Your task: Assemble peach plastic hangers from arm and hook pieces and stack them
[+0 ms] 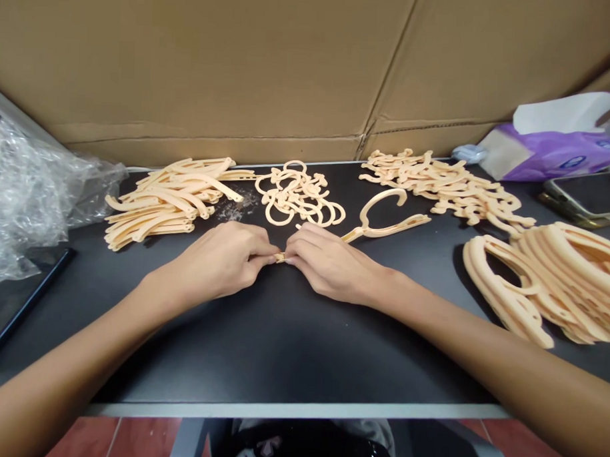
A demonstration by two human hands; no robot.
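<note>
My left hand (224, 259) and my right hand (328, 262) meet at the middle of the black table (281, 347), fingers pinched together on a peach plastic hanger piece (280, 257). The piece runs on under my right hand to a hook and arm (385, 221) lying flat behind it. Both hands rest on the tabletop, knuckles up. Most of the held part is hidden by my fingers.
Peach plastic parts lie in heaps: curved arms (166, 200) back left, ring hooks (296, 195) in the centre, small hooks (446, 187) back right, stacked hangers (548, 277) at right. Crumpled plastic wrap (26, 192), a tissue pack (552, 147), a phone (586, 195) and a cardboard wall (290, 68) surround them.
</note>
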